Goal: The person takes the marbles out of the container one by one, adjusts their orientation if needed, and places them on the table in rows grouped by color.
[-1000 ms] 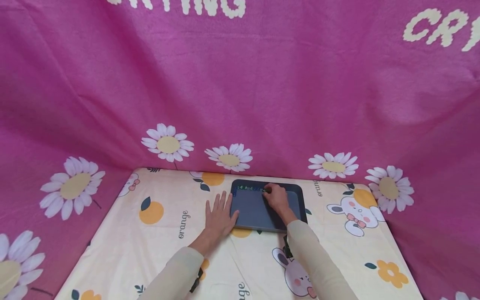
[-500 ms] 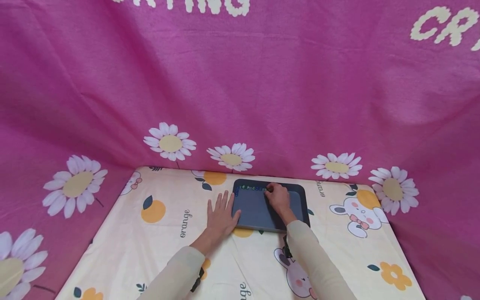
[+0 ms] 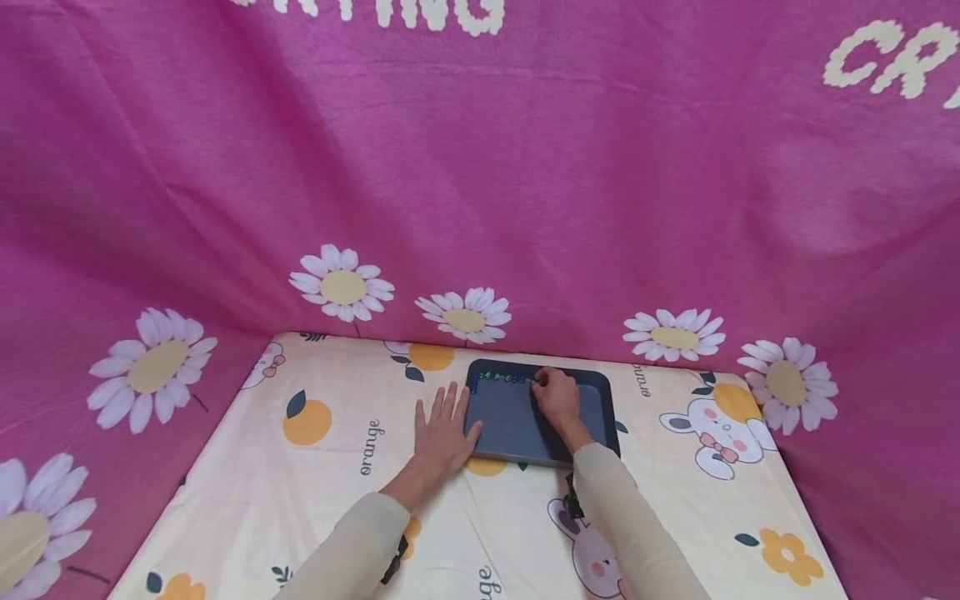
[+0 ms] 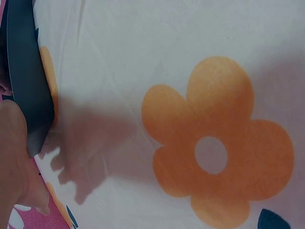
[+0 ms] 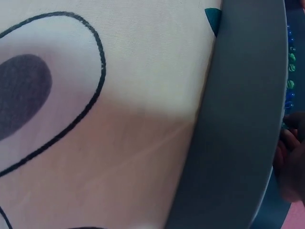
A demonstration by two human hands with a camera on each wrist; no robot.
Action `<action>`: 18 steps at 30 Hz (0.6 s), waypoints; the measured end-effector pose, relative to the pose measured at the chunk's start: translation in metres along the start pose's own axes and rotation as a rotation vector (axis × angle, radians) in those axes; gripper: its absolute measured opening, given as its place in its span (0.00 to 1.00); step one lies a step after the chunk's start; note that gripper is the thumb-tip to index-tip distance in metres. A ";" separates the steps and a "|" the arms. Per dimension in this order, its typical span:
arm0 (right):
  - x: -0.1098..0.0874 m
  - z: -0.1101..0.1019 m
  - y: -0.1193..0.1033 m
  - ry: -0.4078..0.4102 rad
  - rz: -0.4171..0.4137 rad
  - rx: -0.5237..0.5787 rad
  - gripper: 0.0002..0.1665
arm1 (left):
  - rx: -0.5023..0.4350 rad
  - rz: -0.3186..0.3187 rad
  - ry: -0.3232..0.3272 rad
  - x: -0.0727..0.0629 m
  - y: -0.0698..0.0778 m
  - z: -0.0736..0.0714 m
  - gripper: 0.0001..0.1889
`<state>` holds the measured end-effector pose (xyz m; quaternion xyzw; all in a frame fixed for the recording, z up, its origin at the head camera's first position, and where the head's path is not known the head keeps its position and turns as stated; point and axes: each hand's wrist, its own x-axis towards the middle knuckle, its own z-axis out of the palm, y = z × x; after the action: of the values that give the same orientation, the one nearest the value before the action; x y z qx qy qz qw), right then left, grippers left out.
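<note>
A dark grey rectangular tray (image 3: 510, 433) lies on the patterned cloth. Blue and green glass marbles (image 3: 497, 377) form a row along its far inner side, a few turning down the left side. My left hand (image 3: 441, 429) lies with fingers spread at the tray's left edge, its thumb by the rim. Over the far part of the tray, my right hand (image 3: 558, 398) has its fingertips bunched at the right end of the row. In the right wrist view, a small teal marble (image 5: 285, 126) shows at these fingertips (image 5: 291, 138), mostly hidden, beside the other marbles (image 5: 291, 58).
A cream cloth (image 3: 300, 500) printed with oranges, flowers and rabbits covers the table. Behind and at both sides hangs a magenta curtain (image 3: 525, 183) with daisies. In the left wrist view, the tray's outer wall (image 4: 28, 62) stands at the left.
The right fingertips have shifted slightly at the end of the row, and the dark piece seen at them earlier is now less visible. The left hand stays in place; the head view has shifted slightly.
</note>
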<state>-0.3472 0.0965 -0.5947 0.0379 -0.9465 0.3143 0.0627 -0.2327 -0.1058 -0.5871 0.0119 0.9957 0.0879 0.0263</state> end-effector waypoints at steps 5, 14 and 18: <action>-0.003 -0.005 0.001 -0.009 -0.011 0.034 0.08 | 0.009 -0.002 -0.015 -0.001 0.001 0.000 0.39; -0.011 -0.018 -0.004 -0.033 -0.092 0.032 0.12 | 0.005 -0.002 -0.001 0.003 0.000 0.003 0.39; -0.019 -0.023 -0.010 -0.058 -0.121 0.091 0.11 | 0.005 0.000 0.005 0.001 0.000 0.003 0.40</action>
<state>-0.3256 0.1029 -0.5738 0.1072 -0.9285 0.3516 0.0523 -0.2339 -0.1056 -0.5901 0.0116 0.9960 0.0854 0.0236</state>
